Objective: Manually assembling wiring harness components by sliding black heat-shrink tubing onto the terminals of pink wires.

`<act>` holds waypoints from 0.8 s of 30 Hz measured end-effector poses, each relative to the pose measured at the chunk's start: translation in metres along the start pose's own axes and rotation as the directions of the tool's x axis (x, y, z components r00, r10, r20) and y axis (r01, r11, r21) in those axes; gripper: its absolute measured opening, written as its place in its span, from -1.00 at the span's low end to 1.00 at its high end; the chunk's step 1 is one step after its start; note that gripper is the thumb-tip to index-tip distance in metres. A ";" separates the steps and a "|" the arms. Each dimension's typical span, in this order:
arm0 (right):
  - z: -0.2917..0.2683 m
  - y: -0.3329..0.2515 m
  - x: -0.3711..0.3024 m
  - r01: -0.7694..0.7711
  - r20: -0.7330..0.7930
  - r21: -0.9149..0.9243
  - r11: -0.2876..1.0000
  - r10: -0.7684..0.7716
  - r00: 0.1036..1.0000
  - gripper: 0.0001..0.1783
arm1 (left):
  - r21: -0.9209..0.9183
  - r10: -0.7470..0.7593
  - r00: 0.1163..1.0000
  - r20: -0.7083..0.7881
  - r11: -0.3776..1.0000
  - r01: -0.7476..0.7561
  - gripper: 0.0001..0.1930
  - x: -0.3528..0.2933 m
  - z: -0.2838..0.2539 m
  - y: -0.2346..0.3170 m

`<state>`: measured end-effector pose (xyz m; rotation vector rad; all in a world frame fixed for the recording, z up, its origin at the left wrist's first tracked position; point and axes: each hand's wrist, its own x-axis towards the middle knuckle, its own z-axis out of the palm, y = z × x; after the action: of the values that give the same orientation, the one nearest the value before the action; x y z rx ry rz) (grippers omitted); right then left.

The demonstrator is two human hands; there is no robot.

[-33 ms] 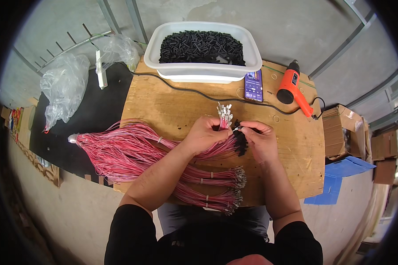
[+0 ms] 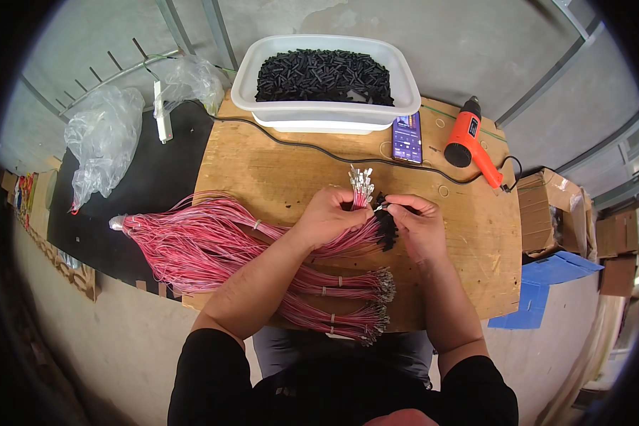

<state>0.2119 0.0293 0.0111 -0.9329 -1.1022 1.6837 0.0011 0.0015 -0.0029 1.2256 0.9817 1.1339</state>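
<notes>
Silver-tipped pink wire sheaf points far, mid-table

Tied pink wire bundles lie along the brown wooden table's near edge, ends rightward. Beyond, the left hand clamps its fingers round the sheaf, its tipped end's axis near-to-far; the right hand's thumb and forefinger pinch a small pale piece. The table's right edge lies well apart. Farther, a white plastic tub holds short black tubes

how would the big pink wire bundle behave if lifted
The pink wire bundle would probably sag, since its thin strands already curve and spread loosely. It may stay together at its left end, where a pale wrap seems to gather them.
</notes>
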 end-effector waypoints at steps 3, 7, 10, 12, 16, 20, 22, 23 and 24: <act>-0.002 0.000 0.000 0.029 0.036 -0.018 0.999 -0.028 0.999 -0.80 | -0.008 -0.002 1.000 0.017 1.000 0.002 -0.95 0.000 0.000 0.001; -0.002 -0.001 -0.001 0.018 0.040 -0.011 1.000 -0.018 0.999 -0.80 | 0.020 -0.008 1.000 0.028 1.000 0.008 -0.96 -0.001 0.001 0.005; -0.001 -0.002 0.000 0.026 0.048 -0.038 0.999 -0.024 0.999 -0.80 | 0.025 -0.013 0.999 0.032 1.000 0.012 -0.96 -0.002 0.000 0.004; -0.002 -0.001 0.000 0.028 0.058 -0.049 0.998 -0.026 0.998 -0.81 | 0.022 -0.019 0.999 0.034 1.000 0.019 -0.96 -0.001 0.000 0.003; -0.003 -0.001 0.000 0.028 0.059 -0.061 0.998 -0.024 0.998 -0.82 | 0.053 -0.015 0.999 0.036 0.999 0.013 -0.96 -0.001 0.000 0.003; -0.002 -0.004 -0.001 -0.001 0.059 -0.086 0.996 0.006 0.998 -0.83 | 0.079 -0.007 0.999 0.048 0.997 0.003 -0.96 -0.001 -0.002 0.002; -0.003 -0.005 -0.001 0.001 0.072 -0.098 0.995 0.006 0.997 -0.83 | 0.084 0.007 0.999 0.050 0.996 -0.011 -0.95 -0.001 -0.001 0.003; -0.003 -0.006 -0.001 -0.009 0.081 -0.091 0.996 0.017 0.997 -0.83 | 0.090 0.021 0.998 0.052 0.996 -0.025 -0.95 -0.001 -0.001 0.003; -0.004 -0.006 -0.001 -0.019 0.090 -0.084 0.996 0.027 0.996 -0.83 | 0.090 0.020 0.998 0.053 0.996 -0.025 -0.95 -0.001 -0.001 0.004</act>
<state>0.2170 0.0310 0.0155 -0.9315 -1.2347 1.7249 -0.0005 0.0009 0.0005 1.3353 0.9914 1.0798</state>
